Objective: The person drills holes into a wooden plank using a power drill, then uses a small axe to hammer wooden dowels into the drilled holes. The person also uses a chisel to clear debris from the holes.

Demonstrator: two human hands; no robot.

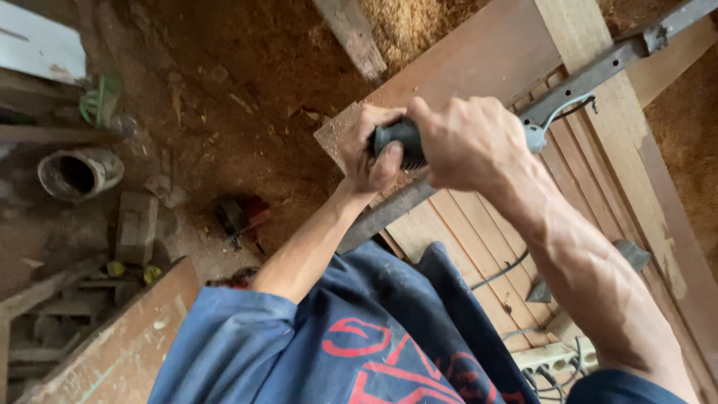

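- Sawdust-covered workshop floor (247,67) lies below a slatted wooden door panel (479,239).
- I see my left hand (366,153) and right hand (471,142) both closed tight around a dark power tool handle (400,141) at the panel's near corner.
- Working that corner seems underway; steady downward pressure matters.

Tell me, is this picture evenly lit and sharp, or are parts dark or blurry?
Head view: soft daylight falls on both hands, left hand and right hand, gripping the dark grey power-tool handle; no harsh glare. The slatted brown wooden panel is sharp, while the left floor area around the dusty round tin can is dimmer and slightly soft.
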